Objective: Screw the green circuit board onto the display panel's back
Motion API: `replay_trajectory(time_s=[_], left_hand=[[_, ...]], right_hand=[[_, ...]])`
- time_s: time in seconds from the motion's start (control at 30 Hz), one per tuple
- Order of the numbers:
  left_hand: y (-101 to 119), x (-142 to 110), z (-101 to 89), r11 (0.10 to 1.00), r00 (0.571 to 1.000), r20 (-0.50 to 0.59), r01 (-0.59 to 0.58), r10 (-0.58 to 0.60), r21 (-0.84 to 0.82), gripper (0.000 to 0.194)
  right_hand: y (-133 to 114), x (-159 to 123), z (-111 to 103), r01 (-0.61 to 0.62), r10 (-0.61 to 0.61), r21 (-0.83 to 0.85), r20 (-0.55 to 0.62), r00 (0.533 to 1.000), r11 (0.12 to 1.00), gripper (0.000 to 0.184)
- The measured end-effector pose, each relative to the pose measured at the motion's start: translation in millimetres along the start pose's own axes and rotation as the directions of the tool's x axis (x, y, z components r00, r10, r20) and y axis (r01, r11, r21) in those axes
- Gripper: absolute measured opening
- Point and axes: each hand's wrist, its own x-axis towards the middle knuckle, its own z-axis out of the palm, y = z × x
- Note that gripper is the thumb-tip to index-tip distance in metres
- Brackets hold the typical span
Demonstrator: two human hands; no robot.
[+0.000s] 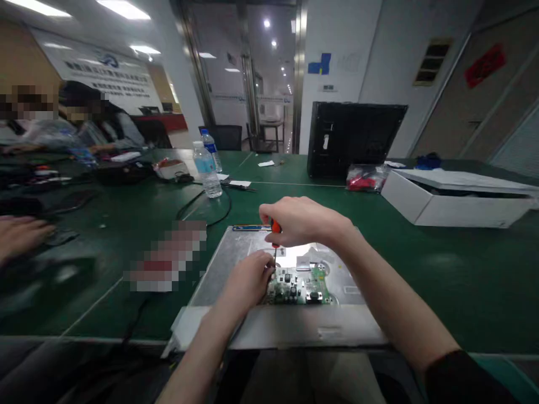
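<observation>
Step in hand, as I judge it from where I stand: screwdriver work at the upper-left corner of a green circuit board [290, 287]. The board lies on a metal panel [223, 252] at the near edge of the worktop [442, 275], directly before the person.

Right hand [301, 219]: above the board, wrist bent, back of the hand up; fingers clamped on the orange-and-black handle of the screwdriver [275, 226]. Shaft near upright, pointing down. Whether the tip is seated in a screw: too small to tell.

Left hand [248, 275]: low over the panel, fingertips bunched beside the shaft at the board's left edge. Cannot tell whether they pinch anything or merely steady the tip.

Judgement on the next move: it calls for an upright shaft, light downward pressure and a steady left hand; a slip could scratch nearby components.
</observation>
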Motion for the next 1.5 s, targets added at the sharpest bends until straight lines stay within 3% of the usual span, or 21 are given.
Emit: replay_trajectory(time_s=[0.37, 0.6, 0.8, 1.0, 1.23, 1.3, 1.5], left_hand=[[-2.1, -2.0, -0.8, 1.0, 1.0, -0.026, -0.014, 0.014, 0.007, 0.012], [-5.0, -0.5, 1.3, 1.0, 0.999, -0.035, -0.016, 0.016, -0.004, 0.012], [-4.5, -1.0, 0.3, 1.0, 1.0, -0.025, -0.016, 0.016, 0.021, 0.011], [-5.1, -0.7, 1.4, 1.0, 1.0, -0.022, -0.013, 0.013, 0.01, 0.012], [-6.0, -0.2, 1.6, 1.0, 0.999, -0.021, -0.026, 0.026, 0.001, 0.012], [-6.5, -0.5, 1.7, 1.0, 0.999, -0.023, -0.03, 0.03, -0.002, 0.012], [-8.5, -0.5, 4.2, 0.999, 0.998, -0.039, -0.043, 0.043, -0.003, 0.013]], right_hand=[[1.9, 1.8, -0.7, -0.018, 0.018, -0.008, 0.025, 1.0, 1.0, 0.023], [3.2, -2.2, -1.1, 0.036, -0.04, 0.065, 0.067, 0.997, 0.997, 0.037], [0.2, 1.4, 0.1, -0.015, 0.015, 0.007, 0.03, 0.999, 1.0, 0.026], [2.6, -2.0, -2.2, 0.006, -0.012, 0.071, 0.086, 0.996, 0.997, 0.037], [0.3, 1.5, -1.3, -0.041, 0.041, 0.0, 0.023, 0.999, 0.999, 0.019], [0.3, 1.8, -2.1, -0.058, 0.058, -0.01, 0.031, 0.998, 0.998, 0.022], [2.6, -2.8, -2.7, 0.008, -0.011, 0.056, 0.063, 0.998, 0.998, 0.028]])
